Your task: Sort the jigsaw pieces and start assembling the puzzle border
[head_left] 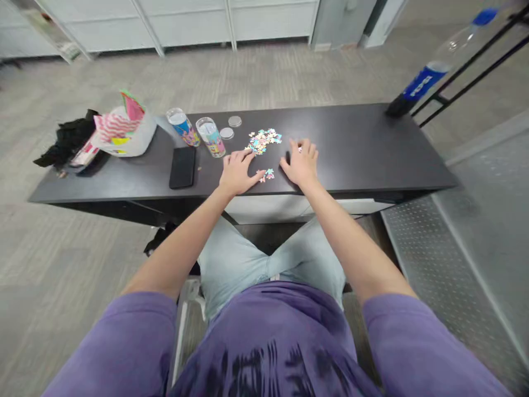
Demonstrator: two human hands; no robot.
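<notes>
A pile of small colourful puzzle pieces (263, 140) lies on the dark tabletop (351, 146). A smaller cluster of pieces (268, 174) lies nearer the front edge, between the hands. My left hand (238, 172) rests at the left of both groups, fingers apart, its fingertips at the pile's lower edge and its thumb beside the small cluster. To the right, my right hand (302, 161) is on the table with its fingers spread and curved down; a small piece (300, 149) shows at its fingertips. Whether that piece is gripped is unclear.
Two printed clear jars (211, 137) (183, 127) stand left of the pile, near two round lids (227, 133) (235, 121). A black phone (182, 167) lies further left, beyond it a white bag (134, 138) and black cloth (72, 138). A cola bottle (424, 82) stands at the right.
</notes>
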